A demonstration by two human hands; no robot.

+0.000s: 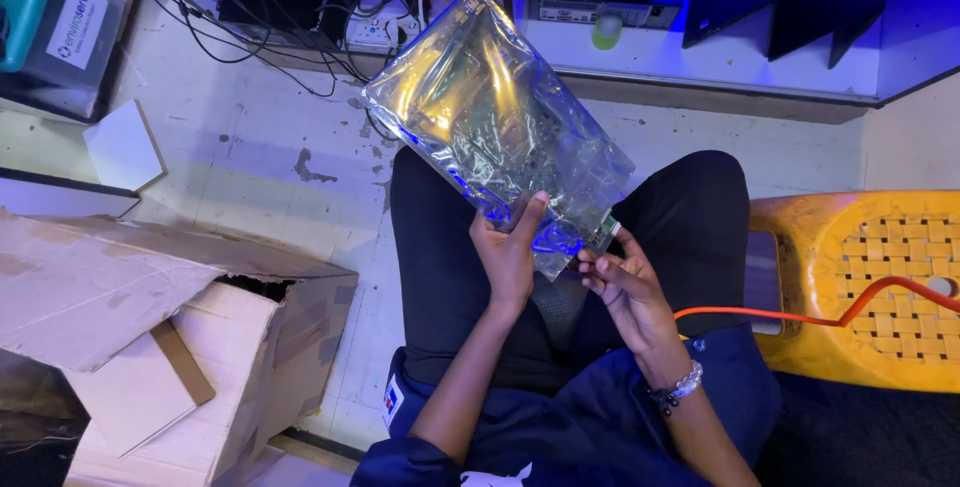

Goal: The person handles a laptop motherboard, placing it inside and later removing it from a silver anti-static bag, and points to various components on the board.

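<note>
The left hand [508, 257] grips the lower edge of a shiny silver antistatic bag [495, 117] holding a green circuit board; the right hand [625, 287] pinches its corner, above open floor beside an open cardboard box [230, 347].

One shiny antistatic bag [497, 117] is showing, with one green circuit board [490, 132] lying inside it; two hands are showing, the left hand [507, 252] and the right hand [625, 287]; one open cardboard box [200, 347], one yellow woven stool [870, 287] and one orange cable [800, 319] are sitting nearby; one beaded bracelet [678, 387] is circling a wrist.
</note>
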